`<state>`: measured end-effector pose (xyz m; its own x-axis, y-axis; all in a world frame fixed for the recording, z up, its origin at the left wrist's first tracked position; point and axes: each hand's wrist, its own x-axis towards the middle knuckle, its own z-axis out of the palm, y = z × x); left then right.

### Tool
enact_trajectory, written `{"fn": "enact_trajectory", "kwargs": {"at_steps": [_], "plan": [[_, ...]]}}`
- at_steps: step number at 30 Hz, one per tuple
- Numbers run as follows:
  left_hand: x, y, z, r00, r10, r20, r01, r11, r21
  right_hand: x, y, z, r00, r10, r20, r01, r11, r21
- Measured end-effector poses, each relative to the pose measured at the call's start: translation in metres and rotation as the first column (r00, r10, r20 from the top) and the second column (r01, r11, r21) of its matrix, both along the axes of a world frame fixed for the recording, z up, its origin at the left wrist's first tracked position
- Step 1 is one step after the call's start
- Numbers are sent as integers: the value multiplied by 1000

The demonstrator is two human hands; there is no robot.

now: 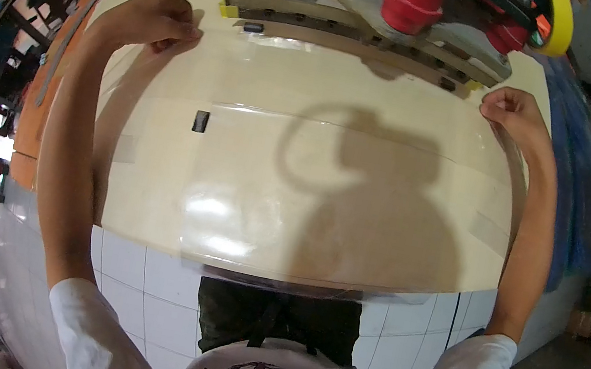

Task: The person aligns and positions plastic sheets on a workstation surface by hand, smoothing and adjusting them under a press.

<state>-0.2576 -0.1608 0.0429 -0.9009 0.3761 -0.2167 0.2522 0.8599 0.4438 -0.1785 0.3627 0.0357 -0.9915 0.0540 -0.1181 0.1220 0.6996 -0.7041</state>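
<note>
A clear plastic sheet (258,170) lies over the cream-coloured table surface (146,182), its near edge hanging past the table's front. My left hand (169,24) is closed at the upper left, fingertips down near the surface; what it pinches is too small to make out. At the upper right my right hand (510,112) has thumb and fingers pressed together, and its hold is also unclear. Between and beyond the hands sits a long metal bar (356,21) of a machine with red knobs (412,3). A small black block (201,121) rests left of centre.
Another black block (253,28) lies by the bar's left end. A yellow ring (559,25) is at the top right. Blue material (577,179) hangs beyond the table's right edge. Orange wood (29,138) shows at the left, with white floor tiles (131,266) below.
</note>
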Motion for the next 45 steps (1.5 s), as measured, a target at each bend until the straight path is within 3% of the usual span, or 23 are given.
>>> {"fn": "enact_trajectory", "kwargs": {"at_steps": [7, 24, 29, 33, 36, 45], "plan": [[6, 2, -1, 996, 66, -66, -66, 998, 4, -1, 3, -6, 999, -42, -26, 39, 994, -107], [3, 4, -1, 993, 88, -81, -90, 996, -28, 0, -1, -5, 996, -80, -42, 77, 993, -86], [9, 5, -5, 978, 170, -124, -156, 981, 114, -1, 3, -7, 996, -72, -44, 67, 992, -109], [6, 4, -8, 971, 188, -145, -173, 979, 109, 0, 1, -6, 996, -79, -40, 74, 990, -121], [-2, -1, -8, 992, 109, -57, -108, 994, 27, 0, 0, -9, 995, -99, -33, 91, 978, -185], [-2, -5, -12, 986, 111, -127, -114, 993, -19, 5, -5, -4, 995, -81, -53, 75, 993, -94]]}}
